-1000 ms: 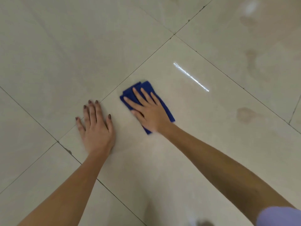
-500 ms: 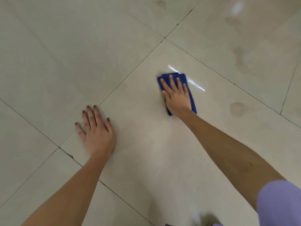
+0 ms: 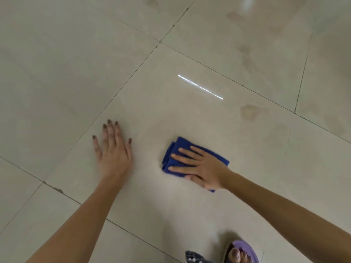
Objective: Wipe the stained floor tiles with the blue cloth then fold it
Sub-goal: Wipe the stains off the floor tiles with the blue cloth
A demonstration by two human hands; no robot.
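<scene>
A folded blue cloth [image 3: 171, 157] lies flat on a beige floor tile [image 3: 190, 114] in the middle of the view. My right hand [image 3: 201, 167] presses on it with straight, spread fingers pointing left, covering most of it. My left hand [image 3: 113, 150] rests flat on the same tile to the left of the cloth, fingers straight and pointing away from me. A brownish stain [image 3: 249, 112] marks the tile beyond and to the right of the cloth.
More faint stains [image 3: 247, 59] spot the tiles at the upper right. A bright streak of reflected light [image 3: 200, 86] crosses the tile. My foot in a purple sandal [image 3: 241, 252] stands at the bottom edge. Dark grout lines [image 3: 121, 86] divide the tiles.
My right hand has slid the cloth from the far side of the tile, by the light streak, back toward me. My left hand has stayed planted on the floor.
</scene>
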